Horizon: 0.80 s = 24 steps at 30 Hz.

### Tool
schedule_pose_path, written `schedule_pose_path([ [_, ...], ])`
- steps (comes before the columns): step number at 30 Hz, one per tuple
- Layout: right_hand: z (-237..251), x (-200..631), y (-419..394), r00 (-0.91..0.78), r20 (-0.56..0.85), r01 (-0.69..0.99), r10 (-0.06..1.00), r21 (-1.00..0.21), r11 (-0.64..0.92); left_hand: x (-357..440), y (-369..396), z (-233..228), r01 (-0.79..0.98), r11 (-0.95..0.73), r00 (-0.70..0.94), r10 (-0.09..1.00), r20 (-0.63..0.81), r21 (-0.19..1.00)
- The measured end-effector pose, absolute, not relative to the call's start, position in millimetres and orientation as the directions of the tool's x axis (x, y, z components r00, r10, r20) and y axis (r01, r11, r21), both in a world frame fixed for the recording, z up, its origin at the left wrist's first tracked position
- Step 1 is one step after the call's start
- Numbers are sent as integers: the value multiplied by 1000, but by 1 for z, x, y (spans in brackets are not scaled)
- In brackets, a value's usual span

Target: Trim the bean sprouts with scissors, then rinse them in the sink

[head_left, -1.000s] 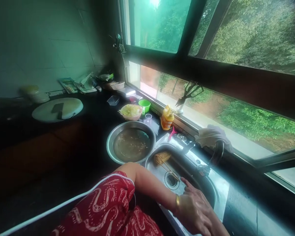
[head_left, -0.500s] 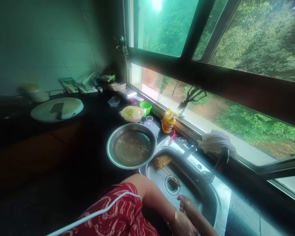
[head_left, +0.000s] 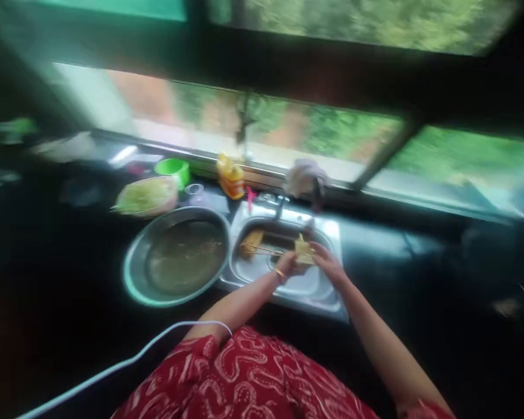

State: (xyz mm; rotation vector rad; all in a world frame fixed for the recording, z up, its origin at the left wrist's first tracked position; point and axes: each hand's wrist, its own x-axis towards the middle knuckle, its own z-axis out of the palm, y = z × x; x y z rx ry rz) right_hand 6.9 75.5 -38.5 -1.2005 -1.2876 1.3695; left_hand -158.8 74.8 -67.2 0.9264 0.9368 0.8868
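Note:
Over the steel sink [head_left: 297,288], a small pale-yellow blocky thing [head_left: 304,254] is held between both hands; blur hides what kind it is. My left hand [head_left: 289,263], below a gold bangle, is closed on its left side. On the opposite side, the fingers of my right hand [head_left: 326,261] grip it. Left of the hands, an orange-brown object [head_left: 252,243] lies in the sink with a pair of thin sticks [head_left: 262,251] reaching from it toward the drain.
Left of the sink stands a large metal basin [head_left: 133,273] of murky water. Behind it are a bowl of shredded greens [head_left: 142,196], a green cup [head_left: 174,169], a clear cup [head_left: 194,191] and a yellow bottle [head_left: 231,177]. A cloth [head_left: 304,176] hangs by the tap. A white cable [head_left: 131,358] crosses my front.
The view has swung right toward the sink. My hands, earlier low and close together at the near sink edge, are now raised over it with the pale-yellow thing between them.

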Motion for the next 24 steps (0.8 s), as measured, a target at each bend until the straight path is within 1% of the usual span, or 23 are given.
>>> schedule_pose_path([
  [1,-32,13,73,-151,-55,46,987,-998,-49,-156,80,-71,-237,383,342,893,-292,893],
  [2,-27,21,69,-155,-78,84,985,-994,-66,-154,86,-74,-357,419,281,901,-332,835],
  [4,-24,38,57,-117,-177,144,977,-977,-159,-150,92,-78,-505,403,150,912,-382,763],
  [5,-25,44,49,-74,-244,147,967,-962,-231,-148,92,-78,-536,400,141,911,-388,744],
  [7,-29,50,34,-32,-359,69,933,-932,-356,-142,86,-73,-511,416,212,909,-359,752],
  [8,-31,49,29,-50,-390,1,919,-920,-391,-138,81,-70,-470,431,276,901,-336,770],
  [9,-34,46,26,-80,-393,-69,916,-915,-398,-133,75,-67,-423,436,332,890,-312,794],
  [11,-40,42,25,-106,-316,-167,943,-929,-331,-118,65,-59,-342,399,386,885,-260,851],
  [12,-42,43,27,-74,-261,-196,962,-942,-271,-110,61,-56,-311,366,393,890,-232,877],
  [14,-44,56,31,51,-175,-237,983,-958,-158,-92,57,-51,-246,310,386,901,-201,918],
  [16,-42,87,34,188,-125,-249,974,-966,-76,-73,56,-49,-136,316,391,888,-242,939],
  [17,-39,108,35,263,-92,-218,960,-975,-34,-64,55,-48,-62,327,398,875,-277,943],
  [19,-31,155,32,392,27,-66,920,-996,58,-44,52,-48,137,277,409,858,-309,951],
  [21,-21,199,26,400,169,102,901,-985,140,-23,48,-47,383,92,445,854,-270,919],
  [22,-15,216,21,369,217,154,903,-973,171,-11,46,-44,489,-34,472,850,-232,872],
  [23,-11,230,16,337,246,186,909,-964,192,2,43,-40,559,-158,508,841,-186,814],
  [24,-7,240,12,315,260,213,913,-957,199,14,41,-36,589,-262,545,827,-137,765],
])
